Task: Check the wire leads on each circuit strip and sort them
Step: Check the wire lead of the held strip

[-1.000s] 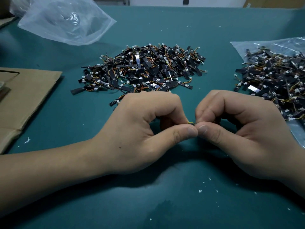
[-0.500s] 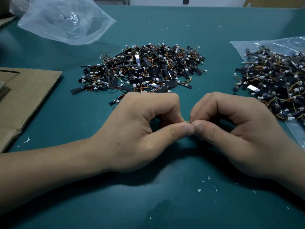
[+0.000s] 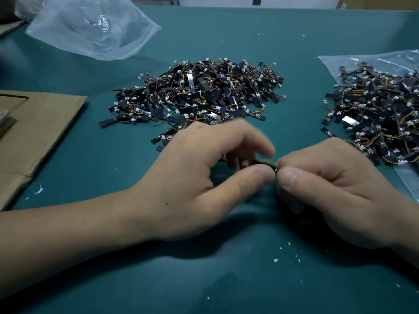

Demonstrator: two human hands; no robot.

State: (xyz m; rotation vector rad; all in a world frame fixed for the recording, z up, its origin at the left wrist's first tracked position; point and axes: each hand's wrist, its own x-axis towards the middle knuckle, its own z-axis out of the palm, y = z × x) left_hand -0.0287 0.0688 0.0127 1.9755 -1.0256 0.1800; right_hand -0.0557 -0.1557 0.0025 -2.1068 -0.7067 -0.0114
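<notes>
A small dark circuit strip (image 3: 264,161) with thin wire leads is pinched between my two hands over the green mat; most of it is hidden by my fingers. My left hand (image 3: 204,175) holds it with thumb and blurred, spread fingers. My right hand (image 3: 326,189) grips its other end between thumb and forefinger. Behind my hands lies a big pile of black strips (image 3: 199,96) with orange and yellow wires and white connectors. A second pile (image 3: 376,109) rests on a clear bag at the right.
A clear plastic bag (image 3: 90,26) lies at the back left. Flattened brown cardboard (image 3: 34,137) covers the left edge of the green mat (image 3: 204,279). The right pile's plastic bag (image 3: 405,177) reaches close to my right hand. White crumbs dot the mat.
My left hand's fingers have loosened and spread, now blurred with motion. Both hands have shifted slightly right, and the thumbs still meet on the strip.
</notes>
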